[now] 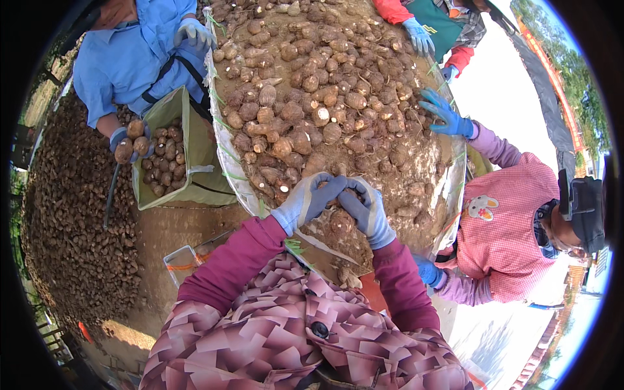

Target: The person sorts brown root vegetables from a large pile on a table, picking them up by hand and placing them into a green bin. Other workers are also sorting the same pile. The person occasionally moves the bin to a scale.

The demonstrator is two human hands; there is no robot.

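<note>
Brown taro corms (312, 105) cover a soil-strewn sorting table (429, 185). At its near end my left hand (309, 197), in a grey-blue work glove, has its fingers curled round a brown corm that is mostly hidden. My right hand (365, 207), gloved alike, meets it at the fingertips and is curled round a corm too; whether both hold the same one cannot be told. Just below the fingers of my right hand lies a round corm (342, 222). More corms, some with white cut ends, lie beyond both hands.
A co-worker at left holds several corms (132, 141) over an open green bag (163, 197) of corms. A large heap of corms (83, 209) covers the ground behind. Two co-workers stand along the table's right side, a gloved hand (446, 114) over its edge. A plastic crate (181, 263) stands lower left.
</note>
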